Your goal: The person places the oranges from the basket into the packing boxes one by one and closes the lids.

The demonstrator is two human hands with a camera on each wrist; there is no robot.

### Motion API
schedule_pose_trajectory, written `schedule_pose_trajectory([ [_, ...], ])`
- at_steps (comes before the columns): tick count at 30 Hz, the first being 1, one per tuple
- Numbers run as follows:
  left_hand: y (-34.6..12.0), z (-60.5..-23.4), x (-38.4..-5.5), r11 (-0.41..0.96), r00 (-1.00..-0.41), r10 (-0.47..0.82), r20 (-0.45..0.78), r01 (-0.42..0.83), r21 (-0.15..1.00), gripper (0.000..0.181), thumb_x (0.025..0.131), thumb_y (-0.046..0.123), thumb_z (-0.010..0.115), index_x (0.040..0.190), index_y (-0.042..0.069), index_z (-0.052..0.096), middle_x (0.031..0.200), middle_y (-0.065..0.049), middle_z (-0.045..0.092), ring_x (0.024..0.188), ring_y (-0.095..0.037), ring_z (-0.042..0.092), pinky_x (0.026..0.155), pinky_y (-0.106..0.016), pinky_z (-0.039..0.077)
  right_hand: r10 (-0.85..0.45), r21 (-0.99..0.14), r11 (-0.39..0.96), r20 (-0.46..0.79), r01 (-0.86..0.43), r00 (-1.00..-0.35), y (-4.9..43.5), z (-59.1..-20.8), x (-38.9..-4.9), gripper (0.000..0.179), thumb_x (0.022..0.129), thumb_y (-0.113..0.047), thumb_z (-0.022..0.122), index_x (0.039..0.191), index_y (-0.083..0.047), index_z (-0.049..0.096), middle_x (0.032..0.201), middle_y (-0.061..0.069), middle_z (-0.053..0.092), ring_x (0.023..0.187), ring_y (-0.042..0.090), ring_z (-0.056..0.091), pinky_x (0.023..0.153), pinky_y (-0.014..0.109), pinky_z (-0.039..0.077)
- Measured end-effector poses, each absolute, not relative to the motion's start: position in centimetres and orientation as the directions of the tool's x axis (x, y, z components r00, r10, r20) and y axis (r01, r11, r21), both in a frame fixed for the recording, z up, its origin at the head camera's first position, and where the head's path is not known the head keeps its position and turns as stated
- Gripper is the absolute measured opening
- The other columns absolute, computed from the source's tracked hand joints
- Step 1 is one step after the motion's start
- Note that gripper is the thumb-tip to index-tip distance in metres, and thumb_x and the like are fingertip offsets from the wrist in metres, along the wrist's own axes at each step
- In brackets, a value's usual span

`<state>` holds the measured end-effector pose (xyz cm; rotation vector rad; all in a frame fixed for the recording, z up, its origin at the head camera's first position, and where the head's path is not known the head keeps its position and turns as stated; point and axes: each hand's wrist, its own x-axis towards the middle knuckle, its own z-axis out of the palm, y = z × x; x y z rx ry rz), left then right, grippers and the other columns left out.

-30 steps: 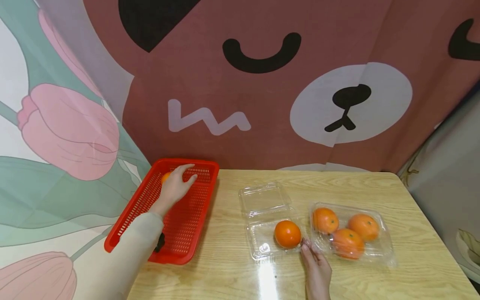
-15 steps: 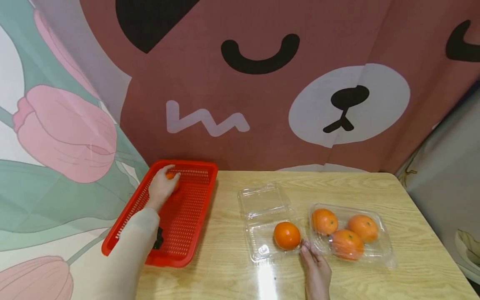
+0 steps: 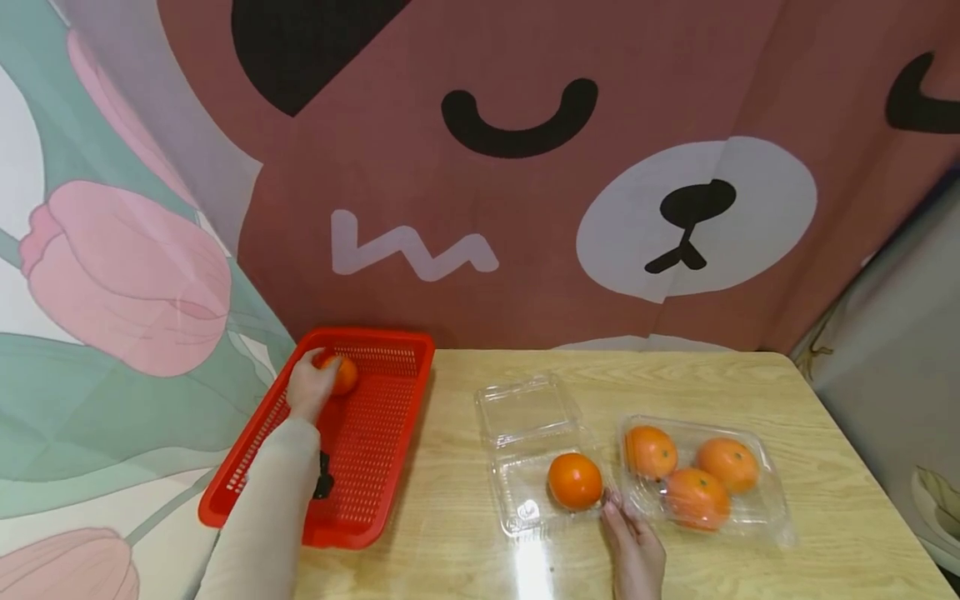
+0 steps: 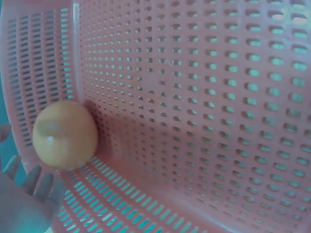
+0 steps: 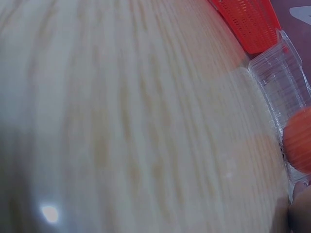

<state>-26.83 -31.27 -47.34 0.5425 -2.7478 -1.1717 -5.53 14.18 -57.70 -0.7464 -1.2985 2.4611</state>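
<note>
In the head view my left hand (image 3: 307, 390) is down in the far left corner of the red plastic basket (image 3: 369, 454), right beside an orange (image 3: 346, 377). The left wrist view has its fingers (image 4: 43, 187) fairly straight and spread next to that orange (image 4: 65, 141), not closed round it. My right hand (image 3: 637, 554) pinches the near right corner of an open clear plastic clamshell box (image 3: 517, 492) on the table. One orange (image 3: 575, 481) sits inside this box, close to the pinching fingers; its lid lies folded back.
A second clear box (image 3: 768, 517), with three oranges in it, stands to the right. A small black object (image 3: 324, 477) lies in the basket beside the left sleeve. Behind the wooden table (image 3: 450, 517) hangs a curtain (image 3: 525, 208) with a bear print.
My left hand has moved left and down to the orange in the basket's corner, and that orange now shows more to the right of the hand. The right hand stays at the box corner.
</note>
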Motion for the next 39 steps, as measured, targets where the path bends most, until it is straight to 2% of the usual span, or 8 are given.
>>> schedule_pose_trajectory([
  [11,-31.5,-48.2,-27.3,0.621,-0.948,-0.297,-0.112,-0.281,0.732,0.064,0.101,0.031,0.048,0.153,0.000,0.029,0.144,-0.029,0.041,0.118,-0.044,0.046,0.103,-0.056,0.038,0.460,-0.834,-0.552,-0.310,0.005,-0.832,14.1,-57.8,-5.4,0.020,0.093,-0.001,0.067,0.092,-0.020,0.075,0.098,-0.008,0.073,0.096,0.003,0.068,0.083,0.018,0.052],
  [16,-31.0,-48.4,-27.3,0.648,-0.952,-0.283,-0.113,-0.277,0.709,0.064,0.098,0.030,0.054,0.150,-0.003,0.034,0.141,-0.032,0.038,0.115,-0.044,0.044,0.101,-0.056,0.040,0.464,-0.824,-0.566,-0.307,-0.012,-0.831,14.0,-57.9,-5.4,0.021,0.092,0.001,0.067,0.091,-0.019,0.075,0.097,-0.006,0.073,0.095,0.003,0.068,0.083,0.018,0.053],
  [20,-30.9,-48.7,-27.3,0.650,-0.954,-0.251,-0.164,-0.292,0.702,0.064,0.096,0.029,0.058,0.147,-0.003,0.037,0.137,-0.034,0.032,0.114,-0.045,0.043,0.098,-0.057,0.041,0.462,-0.819,-0.573,-0.309,-0.014,-0.831,14.0,-57.9,-5.4,0.021,0.092,0.001,0.066,0.092,-0.018,0.075,0.097,-0.006,0.074,0.094,0.003,0.068,0.083,0.019,0.053],
  [29,-31.3,-49.2,-27.4,0.605,-0.963,-0.170,-0.210,-0.270,0.749,0.066,0.095,0.024,0.063,0.146,-0.005,0.031,0.135,-0.029,0.043,0.116,-0.045,0.047,0.102,-0.057,0.042,0.452,-0.827,-0.562,-0.306,-0.001,-0.838,14.2,-57.8,-5.5,0.019,0.092,0.000,0.067,0.094,-0.016,0.075,0.099,-0.006,0.073,0.096,0.002,0.067,0.085,0.018,0.052],
  [39,-30.6,-47.2,-27.2,0.669,-0.982,-0.128,-0.140,-0.189,0.719,0.065,0.096,0.025,0.062,0.145,-0.005,0.032,0.135,-0.030,0.044,0.115,-0.044,0.047,0.100,-0.056,0.043,0.461,-0.815,-0.579,-0.302,-0.025,-0.835,14.1,-57.8,-5.5,0.017,0.091,0.003,0.067,0.093,-0.012,0.075,0.097,-0.005,0.074,0.095,0.003,0.068,0.085,0.019,0.052],
])
